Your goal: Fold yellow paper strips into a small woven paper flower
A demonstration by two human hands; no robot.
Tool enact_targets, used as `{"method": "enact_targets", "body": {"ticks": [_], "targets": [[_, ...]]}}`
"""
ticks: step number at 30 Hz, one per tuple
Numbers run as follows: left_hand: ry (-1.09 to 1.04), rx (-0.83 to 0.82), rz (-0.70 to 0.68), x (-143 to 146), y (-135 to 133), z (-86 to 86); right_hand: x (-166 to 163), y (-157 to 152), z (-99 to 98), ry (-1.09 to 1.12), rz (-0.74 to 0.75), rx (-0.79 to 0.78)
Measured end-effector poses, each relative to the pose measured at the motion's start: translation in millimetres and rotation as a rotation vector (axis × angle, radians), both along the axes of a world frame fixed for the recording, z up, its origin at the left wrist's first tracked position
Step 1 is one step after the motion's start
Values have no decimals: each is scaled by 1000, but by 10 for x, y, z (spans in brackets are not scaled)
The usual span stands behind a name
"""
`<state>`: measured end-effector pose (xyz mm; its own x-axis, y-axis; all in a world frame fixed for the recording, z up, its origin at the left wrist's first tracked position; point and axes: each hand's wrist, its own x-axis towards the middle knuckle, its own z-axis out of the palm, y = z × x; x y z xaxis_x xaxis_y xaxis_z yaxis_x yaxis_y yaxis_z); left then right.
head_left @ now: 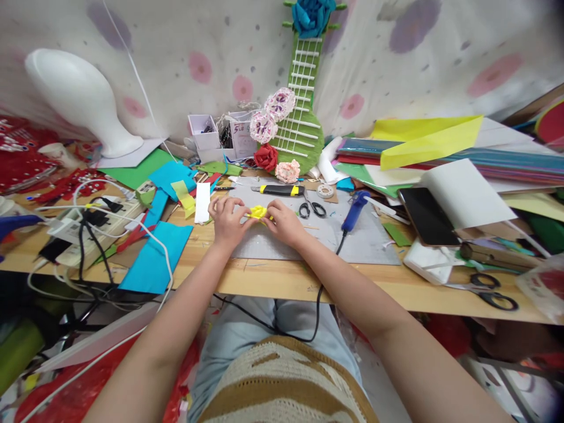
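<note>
Between my hands, over the grey cutting mat (pixel 264 249), is a small crumpled yellow piece (pixel 258 211) that looks like crepe paper. My left hand (pixel 228 218) pinches its left side with thumb and finger, the other fingers curled above. On the opposite side, the fingertips of my right hand (pixel 282 220) press on the same piece. Just beyond my hands lies a black and yellow utility knife (pixel 281 190). Black-handled scissors (pixel 312 208) rest right of my right hand, and a blue glue gun (pixel 355 211) stands farther right with its cord trailing down.
A green guitar-shaped craft with paper flowers (pixel 304 117) leans at the back. Blue paper (pixel 156 258), a power strip (pixel 99 229) and white cables crowd the left. On the right lie a phone (pixel 428 216), a second pair of scissors (pixel 484 288) and stacked coloured paper (pixel 423 138).
</note>
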<state>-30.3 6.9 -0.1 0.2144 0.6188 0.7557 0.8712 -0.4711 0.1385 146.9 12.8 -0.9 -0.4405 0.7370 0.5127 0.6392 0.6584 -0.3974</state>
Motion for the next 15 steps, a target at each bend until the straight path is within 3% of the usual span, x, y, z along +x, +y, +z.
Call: {"method": "enact_targets", "body": {"ticks": [9,15], "targets": [[78,-96,-84,55,-17,12,-38,-39,77,-61,-1,-66],[46,-93,-70,-77,23,-7,256,35,122,-45,-23,-92]]}}
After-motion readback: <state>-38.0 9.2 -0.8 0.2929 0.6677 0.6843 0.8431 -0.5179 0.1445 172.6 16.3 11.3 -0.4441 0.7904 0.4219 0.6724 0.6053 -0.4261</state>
